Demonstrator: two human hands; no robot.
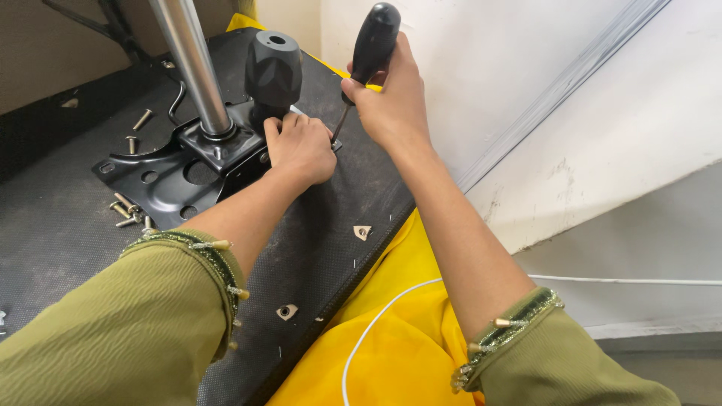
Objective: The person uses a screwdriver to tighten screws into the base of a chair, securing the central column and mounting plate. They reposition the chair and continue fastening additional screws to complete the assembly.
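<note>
- Right hand, upper centre of frame, is wrapped firmly around the black handle of a screwdriver; handle tips up and right, thin shaft slants down-left.
- Screwdriver tip sits at the right edge of the black metal plate, just beside the left hand; the exact contact point is hidden by the fingers.
- Left hand, centre of frame, is curled and pressed down at the plate's right corner, right below the knob. Cannot tell whether the fingers pinch a screw or only brace there.
- Black faceted knob stands upright at the plate's top right, touching the left-hand fingers.
- Chrome column rises from the plate's middle and leaves the frame at top, tilted slightly left.
- Plate lies flat on the dark fabric underside of a chair seat, which fills the left and centre of frame.
- Bent black lever rod lies left of the column base.
- Loose screws: two upper left of the plate, a small cluster at its lower left edge.
- Two metal-lined mounting holes in the seat fabric, lower centre, well apart from the plate.
- Yellow cloth under the seat's right edge, a white cable curving across it.
- Both forearms in olive sleeves with beaded cuffs, bottom of frame.
- White wall panel fills the right side.
</note>
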